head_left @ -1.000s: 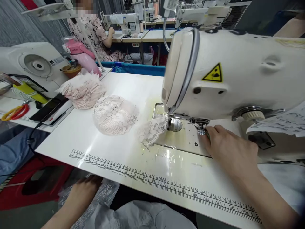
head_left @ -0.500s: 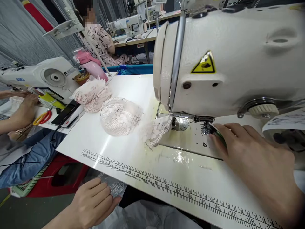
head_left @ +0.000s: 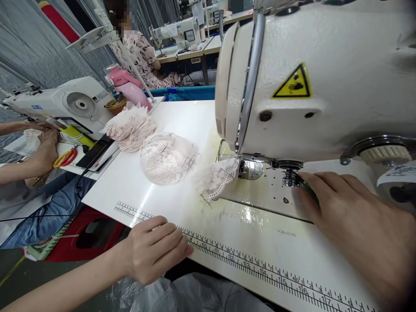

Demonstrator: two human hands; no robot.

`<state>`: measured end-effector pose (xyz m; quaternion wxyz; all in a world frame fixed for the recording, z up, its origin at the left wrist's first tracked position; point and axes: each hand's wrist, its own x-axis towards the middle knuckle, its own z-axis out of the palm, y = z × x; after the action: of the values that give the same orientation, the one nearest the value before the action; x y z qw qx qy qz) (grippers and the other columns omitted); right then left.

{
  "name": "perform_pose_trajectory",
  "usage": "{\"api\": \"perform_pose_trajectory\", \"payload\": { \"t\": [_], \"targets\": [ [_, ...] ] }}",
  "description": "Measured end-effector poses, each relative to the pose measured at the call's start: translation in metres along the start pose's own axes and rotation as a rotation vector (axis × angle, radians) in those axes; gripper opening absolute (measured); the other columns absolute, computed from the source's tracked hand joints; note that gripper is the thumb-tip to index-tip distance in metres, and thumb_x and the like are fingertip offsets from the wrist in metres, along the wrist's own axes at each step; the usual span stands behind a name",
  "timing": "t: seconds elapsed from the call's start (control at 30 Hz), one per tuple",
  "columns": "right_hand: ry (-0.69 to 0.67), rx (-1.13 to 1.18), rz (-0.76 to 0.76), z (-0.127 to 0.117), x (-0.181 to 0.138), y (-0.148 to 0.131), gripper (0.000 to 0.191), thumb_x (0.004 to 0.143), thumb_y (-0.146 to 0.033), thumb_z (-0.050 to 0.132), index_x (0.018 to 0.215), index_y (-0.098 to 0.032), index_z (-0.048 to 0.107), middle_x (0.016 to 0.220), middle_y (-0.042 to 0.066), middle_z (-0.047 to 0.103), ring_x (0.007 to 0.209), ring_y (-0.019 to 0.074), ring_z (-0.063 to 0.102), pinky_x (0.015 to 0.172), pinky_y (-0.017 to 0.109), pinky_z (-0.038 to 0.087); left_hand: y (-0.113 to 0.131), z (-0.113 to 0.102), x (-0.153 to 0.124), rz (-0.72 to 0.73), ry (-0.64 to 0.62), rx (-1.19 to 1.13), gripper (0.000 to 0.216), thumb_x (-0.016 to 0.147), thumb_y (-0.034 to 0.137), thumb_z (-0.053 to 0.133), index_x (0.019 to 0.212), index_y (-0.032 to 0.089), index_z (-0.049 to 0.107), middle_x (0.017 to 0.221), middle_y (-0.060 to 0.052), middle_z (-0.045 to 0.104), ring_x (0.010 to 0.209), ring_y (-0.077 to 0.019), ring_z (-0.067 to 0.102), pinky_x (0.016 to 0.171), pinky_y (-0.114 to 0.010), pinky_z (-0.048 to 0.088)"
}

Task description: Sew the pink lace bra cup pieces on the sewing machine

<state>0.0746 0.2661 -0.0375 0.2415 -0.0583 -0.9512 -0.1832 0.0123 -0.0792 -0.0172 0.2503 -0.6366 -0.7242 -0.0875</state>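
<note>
My right hand [head_left: 351, 216] is closed beside the chrome tension dial [head_left: 289, 173] of the sewing machine [head_left: 312, 121]. A small dark green item [head_left: 307, 188] shows between its thumb and fingers, mostly hidden. My left hand [head_left: 157, 249] is over the table's front edge near the printed ruler, its fingers curled; whatever they may hold is hidden. A pale pink lace piece [head_left: 217, 177] with a scalloped edge lies with one end under the machine head by the presser foot. Left of it is a rounded lace cup [head_left: 167, 158], apart from both hands.
A heap of pink lace [head_left: 130, 128] sits at the table's far left. Beyond are a pink bottle [head_left: 133, 89], red-orange scissors [head_left: 66, 157] and a second sewing machine [head_left: 61, 102], with a co-worker's hands [head_left: 48, 145] there. Another person [head_left: 139, 56] sits farther back.
My left hand has risen from below the table edge and moved right, over the ruler's edge. My right hand stays by the tension dial. The view has shifted slightly.
</note>
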Motion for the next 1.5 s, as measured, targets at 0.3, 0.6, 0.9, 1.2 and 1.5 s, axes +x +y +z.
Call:
{"api": "perform_pose_trajectory", "payload": {
  "t": [0.3, 0.6, 0.9, 1.2, 1.5],
  "targets": [
    [-0.039, 0.004, 0.036, 0.006, -0.002, 0.001, 0.031, 0.096, -0.038, 0.039, 0.107, -0.018, 0.059, 0.087, 0.002, 0.065, 0.067, 0.0172, 0.058, 0.046, 0.025, 0.020, -0.009, 0.025, 0.029, 0.180, 0.048, -0.022, 0.021, 0.083, 0.023, 0.070, 0.065, 0.018, 0.061, 0.069, -0.002, 0.062, 0.060, -0.0142, 0.057, 0.049, -0.028, 0.041],
    [-0.135, 0.106, 0.059, 0.007, -0.003, 0.004, 0.036, 0.097, -0.039, 0.034, 0.108, -0.018, 0.061, 0.086, 0.006, 0.064, 0.076, 0.0208, 0.062, 0.049, 0.027, 0.026, -0.017, 0.026, 0.026, 0.203, 0.030, -0.008, 0.022, 0.080, 0.022, 0.073, 0.063, 0.016, 0.060, 0.069, -0.003, 0.060, 0.059, -0.0137, 0.055, 0.049, -0.028, 0.040],
    [-0.104, 0.085, 0.073, 0.008, -0.005, 0.004, 0.037, 0.097, -0.040, 0.034, 0.109, -0.018, 0.060, 0.092, 0.007, 0.065, 0.075, 0.0200, 0.063, 0.048, 0.026, 0.026, -0.022, 0.029, 0.025, 0.226, 0.030, 0.011, 0.023, 0.081, 0.023, 0.072, 0.064, 0.017, 0.059, 0.068, -0.002, 0.059, 0.059, -0.0128, 0.055, 0.048, -0.027, 0.040],
    [-0.122, 0.124, 0.088, 0.011, -0.006, 0.005, 0.043, 0.098, -0.044, 0.027, 0.107, -0.018, 0.060, 0.095, 0.008, 0.065, 0.074, 0.0201, 0.063, 0.048, 0.026, 0.029, -0.024, 0.029, 0.026, 0.248, 0.028, 0.015, 0.022, 0.082, 0.023, 0.071, 0.064, 0.017, 0.060, 0.068, -0.002, 0.059, 0.058, -0.0129, 0.055, 0.048, -0.027, 0.040],
    [-0.089, 0.046, 0.059, 0.005, -0.002, 0.003, 0.037, 0.098, -0.040, 0.031, 0.101, -0.018, 0.061, 0.088, 0.003, 0.066, 0.065, 0.0176, 0.060, 0.044, 0.025, 0.022, -0.031, 0.037, 0.030, 0.290, 0.047, 0.025, 0.017, 0.085, 0.023, 0.068, 0.069, 0.018, 0.063, 0.074, -0.002, 0.063, 0.064, -0.0132, 0.058, 0.050, -0.027, 0.044]
  ]
}}
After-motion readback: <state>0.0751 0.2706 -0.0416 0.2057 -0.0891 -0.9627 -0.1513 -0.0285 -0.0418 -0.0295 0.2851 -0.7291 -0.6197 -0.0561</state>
